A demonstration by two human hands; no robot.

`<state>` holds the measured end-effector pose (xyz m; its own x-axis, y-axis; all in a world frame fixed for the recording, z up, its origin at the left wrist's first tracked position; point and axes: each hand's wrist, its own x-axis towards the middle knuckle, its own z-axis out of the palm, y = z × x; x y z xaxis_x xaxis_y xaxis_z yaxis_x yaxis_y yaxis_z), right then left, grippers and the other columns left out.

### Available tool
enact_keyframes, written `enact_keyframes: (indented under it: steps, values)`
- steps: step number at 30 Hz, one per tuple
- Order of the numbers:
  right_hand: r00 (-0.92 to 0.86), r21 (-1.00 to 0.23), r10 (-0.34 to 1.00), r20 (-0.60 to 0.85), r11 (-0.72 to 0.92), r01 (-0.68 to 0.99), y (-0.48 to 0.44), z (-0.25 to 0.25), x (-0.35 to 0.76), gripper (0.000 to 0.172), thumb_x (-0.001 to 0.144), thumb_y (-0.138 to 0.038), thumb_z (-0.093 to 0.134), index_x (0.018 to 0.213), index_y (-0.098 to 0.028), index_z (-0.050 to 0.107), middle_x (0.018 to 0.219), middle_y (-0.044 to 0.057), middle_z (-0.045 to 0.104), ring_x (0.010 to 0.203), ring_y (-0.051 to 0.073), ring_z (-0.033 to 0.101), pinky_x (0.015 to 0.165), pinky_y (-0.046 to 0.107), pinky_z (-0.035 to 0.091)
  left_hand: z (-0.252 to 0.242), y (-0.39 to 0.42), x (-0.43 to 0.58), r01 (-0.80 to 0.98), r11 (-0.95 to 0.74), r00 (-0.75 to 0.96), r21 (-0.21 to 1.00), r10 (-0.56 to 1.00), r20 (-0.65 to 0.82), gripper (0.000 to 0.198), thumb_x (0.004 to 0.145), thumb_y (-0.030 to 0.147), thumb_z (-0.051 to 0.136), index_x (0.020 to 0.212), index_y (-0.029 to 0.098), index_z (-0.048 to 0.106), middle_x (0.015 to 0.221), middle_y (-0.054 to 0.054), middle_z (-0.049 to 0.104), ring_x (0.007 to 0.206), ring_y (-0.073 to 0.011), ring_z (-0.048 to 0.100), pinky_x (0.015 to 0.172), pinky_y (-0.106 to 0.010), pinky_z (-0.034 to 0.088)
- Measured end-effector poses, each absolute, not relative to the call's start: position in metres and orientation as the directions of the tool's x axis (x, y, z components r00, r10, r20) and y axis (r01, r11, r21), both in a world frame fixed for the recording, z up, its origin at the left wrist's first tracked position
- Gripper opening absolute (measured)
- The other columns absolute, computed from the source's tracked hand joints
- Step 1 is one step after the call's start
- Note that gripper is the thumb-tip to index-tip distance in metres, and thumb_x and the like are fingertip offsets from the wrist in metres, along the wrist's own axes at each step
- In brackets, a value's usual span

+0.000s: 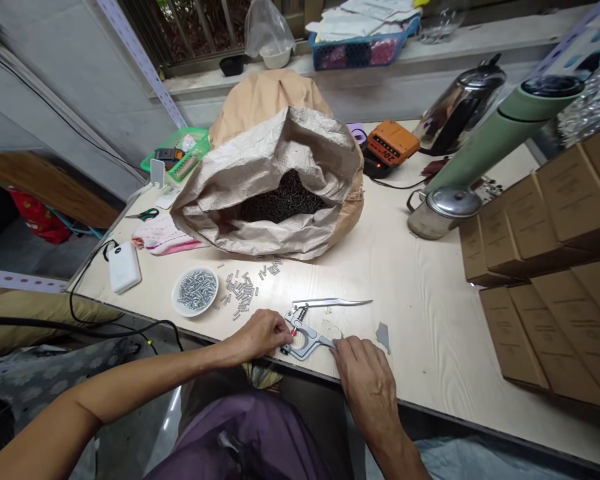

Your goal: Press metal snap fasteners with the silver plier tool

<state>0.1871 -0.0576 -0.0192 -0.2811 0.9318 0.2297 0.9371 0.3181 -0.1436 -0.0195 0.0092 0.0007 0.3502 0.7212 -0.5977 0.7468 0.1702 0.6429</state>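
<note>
A metal plier-like hand press lies on the pale table near its front edge, its long handle pointing right. My left hand is closed in a pinch at the tool's jaw, holding something too small to make out. My right hand rests on the table, fingers curled against the tool's lower handle. Several small silver pins lie scattered just behind the tool, beside a white dish full of them.
A big open sack of dark small parts sits mid-table. Stacked cardboard boxes fill the right side. A metal pot, kettle, orange device, white power bank, scissors and green basket stand around.
</note>
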Motion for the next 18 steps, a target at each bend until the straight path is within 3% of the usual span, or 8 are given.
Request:
enact_keyframes:
  steps: [5,11,14,16,18]
  values:
    - [-0.281,-0.147,0.928,0.244,0.322,0.935,-0.057,-0.021,0.187,0.013,0.086,-0.015,0.045,0.08,-0.019,0.055,0.072,0.003,0.053,0.072,0.017,0.043,0.071,0.03,0.031,0.001,0.012,-0.018,0.78,0.078,0.36,0.621,0.756,-0.547,0.019,0.073,0.028,0.059,0.07,0.012,0.07,0.06,0.0,0.064,0.057,-0.011,0.053,0.053,-0.019,0.035]
    - [-0.316,-0.16,0.929,0.194,0.348,0.924,-0.055,-0.016,0.19,0.017,0.087,-0.016,0.043,0.078,-0.021,0.056,0.073,0.002,0.054,0.069,0.016,0.043,0.071,0.03,0.032,-0.001,0.014,-0.017,0.797,0.086,0.354,0.598,0.735,-0.578,0.024,0.074,0.032,0.059,0.071,0.011,0.07,0.057,0.002,0.061,0.055,-0.0099,0.048,0.053,-0.019,0.032]
    - [-0.353,-0.158,0.918,0.181,0.382,0.911,-0.05,-0.013,0.198,0.017,0.088,-0.028,0.045,0.095,-0.022,0.059,0.091,0.004,0.06,0.081,0.017,0.049,0.077,0.032,0.035,-0.004,0.011,-0.018,0.792,0.104,0.337,0.601,0.746,-0.574,0.026,0.074,0.034,0.058,0.072,0.011,0.07,0.057,0.002,0.06,0.057,-0.0102,0.048,0.053,-0.019,0.032]
    - [-0.366,-0.127,0.908,0.206,0.395,0.91,-0.043,-0.016,0.208,0.038,0.086,-0.041,0.046,0.118,-0.02,0.051,0.118,0.01,0.055,0.105,0.024,0.047,0.085,0.036,0.036,-0.004,0.009,-0.019,0.789,0.122,0.324,0.602,0.75,-0.577,0.027,0.074,0.035,0.058,0.072,0.01,0.07,0.056,0.002,0.058,0.056,-0.0099,0.046,0.053,-0.019,0.032]
    - [-0.385,-0.093,0.897,0.217,0.411,0.907,-0.035,-0.02,0.218,0.061,0.083,-0.052,0.045,0.131,-0.015,0.038,0.135,0.015,0.042,0.124,0.03,0.033,0.092,0.043,0.033,-0.004,0.007,-0.019,0.783,0.131,0.321,0.609,0.753,-0.574,0.028,0.074,0.035,0.058,0.072,0.01,0.069,0.055,0.002,0.055,0.055,-0.0094,0.044,0.053,-0.019,0.032]
